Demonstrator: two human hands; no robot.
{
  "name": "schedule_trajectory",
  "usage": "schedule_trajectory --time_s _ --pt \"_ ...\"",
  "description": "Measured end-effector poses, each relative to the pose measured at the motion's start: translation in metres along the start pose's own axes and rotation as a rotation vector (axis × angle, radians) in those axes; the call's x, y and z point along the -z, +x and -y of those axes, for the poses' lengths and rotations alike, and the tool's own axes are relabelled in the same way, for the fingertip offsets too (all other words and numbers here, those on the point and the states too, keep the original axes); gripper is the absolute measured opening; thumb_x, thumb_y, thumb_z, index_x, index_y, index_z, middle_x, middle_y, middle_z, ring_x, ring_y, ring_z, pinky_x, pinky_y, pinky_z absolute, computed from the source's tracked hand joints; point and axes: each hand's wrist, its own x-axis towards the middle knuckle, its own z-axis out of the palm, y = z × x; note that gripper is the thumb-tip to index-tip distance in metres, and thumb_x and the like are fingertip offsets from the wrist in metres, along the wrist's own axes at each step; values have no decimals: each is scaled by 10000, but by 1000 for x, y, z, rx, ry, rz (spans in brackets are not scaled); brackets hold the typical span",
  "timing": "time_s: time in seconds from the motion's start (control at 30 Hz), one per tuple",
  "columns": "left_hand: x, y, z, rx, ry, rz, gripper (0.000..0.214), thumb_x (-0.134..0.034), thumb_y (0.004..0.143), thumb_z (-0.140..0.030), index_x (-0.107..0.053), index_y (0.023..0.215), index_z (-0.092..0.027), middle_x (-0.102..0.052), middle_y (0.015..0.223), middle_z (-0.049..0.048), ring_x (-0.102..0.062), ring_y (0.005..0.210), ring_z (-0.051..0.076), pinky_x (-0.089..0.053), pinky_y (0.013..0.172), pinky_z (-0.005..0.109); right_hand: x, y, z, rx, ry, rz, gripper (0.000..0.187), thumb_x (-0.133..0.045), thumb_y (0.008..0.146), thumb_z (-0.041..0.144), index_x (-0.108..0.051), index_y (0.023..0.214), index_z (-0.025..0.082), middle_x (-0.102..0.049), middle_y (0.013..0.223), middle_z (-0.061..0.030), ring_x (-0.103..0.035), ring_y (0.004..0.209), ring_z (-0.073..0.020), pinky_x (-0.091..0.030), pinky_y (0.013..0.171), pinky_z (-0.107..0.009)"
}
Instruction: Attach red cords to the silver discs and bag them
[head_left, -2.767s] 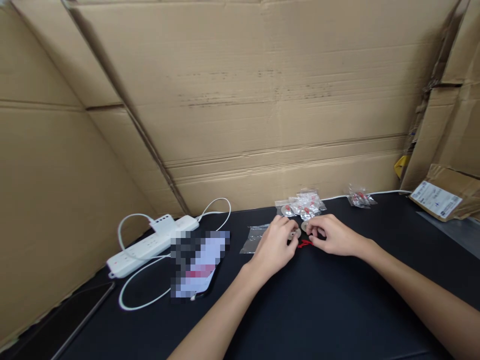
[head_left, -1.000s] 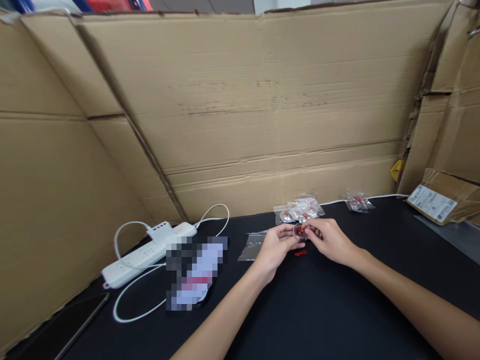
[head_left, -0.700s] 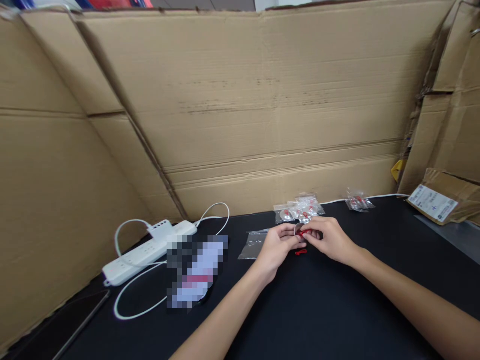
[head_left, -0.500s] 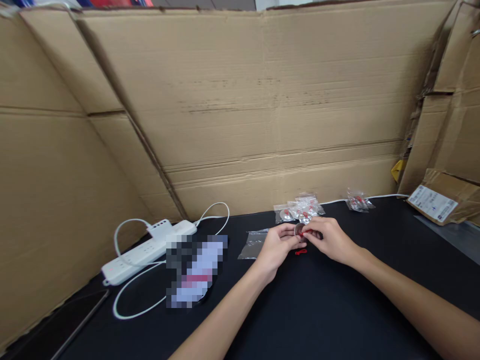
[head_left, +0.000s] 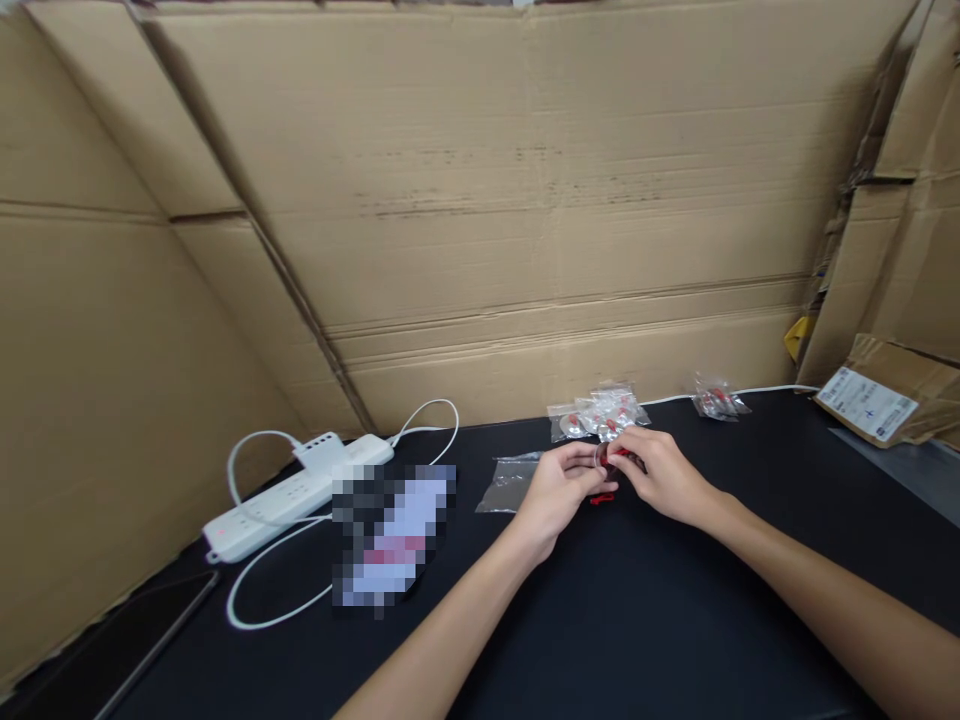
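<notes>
Along the far edge of the tabletop [head_left: 637, 620] rises a cardboard wall [head_left: 487, 220]; a white power strip [head_left: 300, 497] lies toward the left edge. I see the left hand [head_left: 559, 490] and right hand [head_left: 661, 470] together just short of clear packets [head_left: 606, 405]. The left grips a small disc [head_left: 599, 456], the right pinches red cord [head_left: 617, 455] beside it; a red loop [head_left: 602, 498] lies nearer the front edge.

Cardboard walls [head_left: 525, 230] enclose the black tabletop [head_left: 675, 620]. On the left lies a white power strip [head_left: 281, 510] with a multi-port charger [head_left: 322, 455] on it, a white cable [head_left: 244, 627] looping alongside. Near it sits a pixelated item [head_left: 405, 530] — unreadable. At far right, a cardboard parcel [head_left: 926, 385] — white shipping label [head_left: 868, 405] facing out — stands near something yellow [head_left: 797, 338].
</notes>
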Motion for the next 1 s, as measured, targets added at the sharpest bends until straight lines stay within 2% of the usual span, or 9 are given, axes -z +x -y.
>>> schedule_trajectory --time_s 0.2,0.37,0.63,0.73,0.83,0.93,1.0 --pt "-2 -1 0 -15 -23 11 230 -764 683 -188 -668 874 -103 -664 883 78 -661 864 210 -552 879 416 0 0 0 12 -41 -11 165 -490 921 160 -612 813 191 -622 780 -26 -571 689 -147 -441 663 -271" --pt "-2 -1 0 -76 -24 43 212 -703 737 -191 -684 930 -106 -695 944 93 -670 891 215 -534 916 414 0 0 0 17 -63 -73 182 -495 921 161 -599 774 185 -635 780 -30 -580 700 -145 -452 698 -266" --pt "3 4 10 -123 41 -55 241 -752 727 -276 -665 885 -116 -697 845 65 -683 690 173 -570 725 330 -1 -1 9 1 -26 -85 158 -516 904 160 -627 794 183 -644 767 -36 -581 686 -147 -445 668 -261" --pt "4 5 12 -147 93 -66 222 -742 734 -268 -659 879 -121 -688 783 46 -669 642 156 -553 685 304 -2 0 9 -79 46 -106 136 -561 871 173 -646 766 179 -649 731 -31 -579 650 -145 -435 630 -260" --pt "7 6 14 -210 163 -34 188 -711 762 -259 -658 881 -124 -675 741 37 -653 629 148 -538 668 294 -7 1 4 -245 221 -112 116 -601 832 209 -661 738 176 -651 671 -23 -574 570 -134 -436 567 -250" --pt "10 8 14 -247 225 -17 162 -680 788 -250 -652 892 -130 -666 733 33 -645 626 148 -531 657 294 -14 2 -1 -392 449 -68 157 -612 820 285 -665 738 162 -630 600 -18 -543 473 -117 -425 485 -232" --pt "11 9 14 -257 245 -15 146 -663 800 -248 -646 886 -132 -659 734 31 -639 617 147 -529 646 293 -17 2 -4 -432 527 -39 205 -622 813 335 -666 730 153 -601 548 -12 -523 444 -112 -415 457 -225"
